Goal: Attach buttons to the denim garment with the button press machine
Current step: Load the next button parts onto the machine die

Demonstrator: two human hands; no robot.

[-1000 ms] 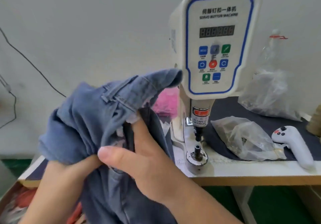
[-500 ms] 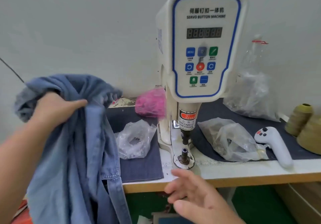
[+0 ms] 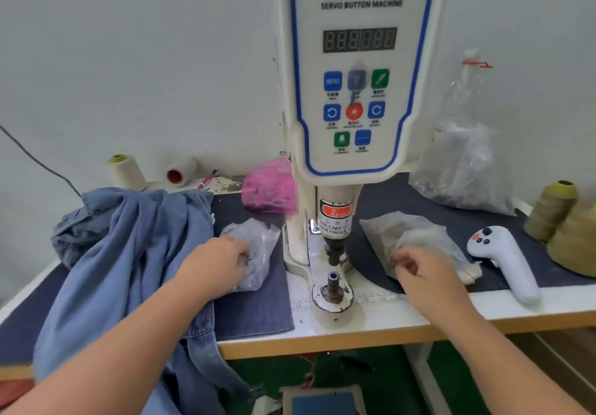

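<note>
Soft, crumpled denim garment [image 3: 129, 253] is lying on the counter's [image 3: 371, 324] left side, draping lengthwise over its front edge. Left hand [image 3: 214, 263] is pinching a crinkly clear bag [image 3: 258, 253]; right hand [image 3: 422, 269], fingers curled, is gripping another plastic bag [image 3: 403, 237] beside the glossy white button press machine [image 3: 354, 92].

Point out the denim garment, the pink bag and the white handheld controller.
denim garment [image 3: 129, 253], head view: on the bunched fabric lying on the table.
pink bag [image 3: 269, 187], head view: on its middle.
white handheld controller [image 3: 506, 261], head view: on its handle.
</note>
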